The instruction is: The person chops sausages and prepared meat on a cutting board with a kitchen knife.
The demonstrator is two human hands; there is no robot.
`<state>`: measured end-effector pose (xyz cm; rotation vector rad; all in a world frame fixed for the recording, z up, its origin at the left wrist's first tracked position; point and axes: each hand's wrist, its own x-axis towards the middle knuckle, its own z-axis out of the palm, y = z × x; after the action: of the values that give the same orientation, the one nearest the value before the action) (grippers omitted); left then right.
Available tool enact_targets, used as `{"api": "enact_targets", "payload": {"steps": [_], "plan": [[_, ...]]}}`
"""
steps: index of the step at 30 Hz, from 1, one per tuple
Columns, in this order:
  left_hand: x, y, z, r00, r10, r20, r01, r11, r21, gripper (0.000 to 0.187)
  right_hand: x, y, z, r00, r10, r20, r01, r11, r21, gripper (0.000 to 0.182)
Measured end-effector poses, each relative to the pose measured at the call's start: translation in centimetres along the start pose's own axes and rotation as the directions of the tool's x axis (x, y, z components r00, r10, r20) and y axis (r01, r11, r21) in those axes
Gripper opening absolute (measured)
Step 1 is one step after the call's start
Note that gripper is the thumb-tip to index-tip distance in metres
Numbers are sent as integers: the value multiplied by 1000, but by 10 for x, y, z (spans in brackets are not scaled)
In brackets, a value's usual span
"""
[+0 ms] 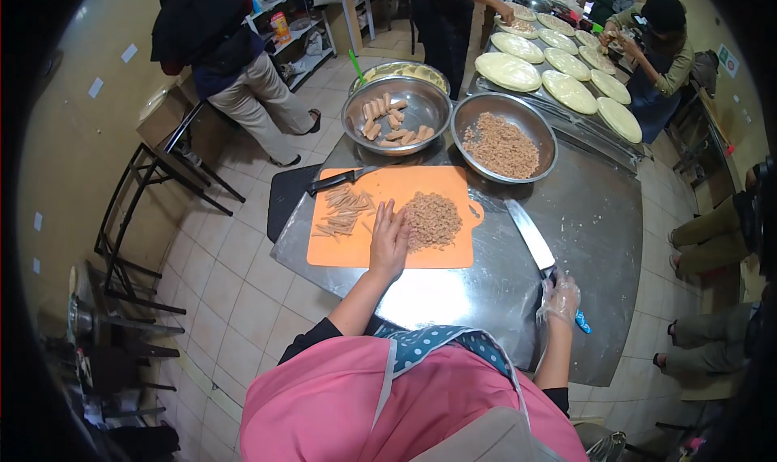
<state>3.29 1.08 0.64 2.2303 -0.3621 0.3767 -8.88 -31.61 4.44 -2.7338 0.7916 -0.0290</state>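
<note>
My left hand (390,239) lies with its fingers stretched out on an orange cutting board (388,257), against a heap of finely chopped sausage (431,222). Left of that hand are thin sausage strips (344,211). A black-handled knife (333,181) rests across the board's upper left edge. In a clear plastic glove, my right hand (560,298) is closed round the handle of a large knife (530,235), off the board on the right. The blade points away from me, over the metal table. A small blue object (583,322) shows beside the right hand, partly hidden.
Beyond the board stand a steel bowl of sausage pieces (396,114) and another bowl of chopped sausage (506,138). Several pale dough rounds (507,72) cover the far table (518,98). Co-workers stand at the back and right. A black stool (146,211) is at left.
</note>
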Motion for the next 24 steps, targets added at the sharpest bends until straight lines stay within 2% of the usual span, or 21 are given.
{"api": "enact_targets", "payload": {"steps": [1,2,3,5,7,9,11,12,14,15,17,21,23,24], "plan": [[0,-3,1,999,-10,-37,8,998,-57,49,2,-4,2,994,-44,-102,37,997,-71,39],[0,-5,2,997,-22,-75,13,993,-114,49,3,-8,2,982,-118,-148,122,992,16,37],[0,-5,2,997,-31,-77,22,994,-112,49,3,-19,4,982,-125,-141,128,992,14,37],[-2,-4,4,990,-106,-91,86,976,-200,47,3,-42,12,909,-332,-252,366,925,101,40],[-3,-5,6,989,-139,-50,127,973,-194,49,4,-72,18,847,-515,-134,532,830,169,46],[0,-5,8,986,-166,-13,160,970,-185,52,7,-109,19,809,-586,50,559,793,243,56],[4,-3,13,986,-160,50,163,985,-60,55,21,-136,33,777,-620,114,570,768,294,63],[6,-1,14,986,-160,49,163,985,-60,55,29,-148,44,776,-621,113,571,767,293,63],[15,2,19,985,-149,81,143,987,79,57,45,-171,65,796,-593,126,546,791,275,65],[19,2,23,987,-144,78,138,988,75,57,47,-182,70,796,-593,120,548,791,271,65],[28,0,32,990,-132,41,123,978,167,52,49,-203,79,820,-558,126,517,817,255,61],[39,2,39,992,-123,-1,123,988,94,51,47,-224,101,817,-573,70,511,774,374,50],[43,2,41,989,-143,-48,137,985,-105,51,50,-231,107,816,-573,72,456,716,528,39],[45,3,42,989,-143,-47,138,985,-107,51,48,-233,116,831,-551,-79,480,637,603,36]]}}
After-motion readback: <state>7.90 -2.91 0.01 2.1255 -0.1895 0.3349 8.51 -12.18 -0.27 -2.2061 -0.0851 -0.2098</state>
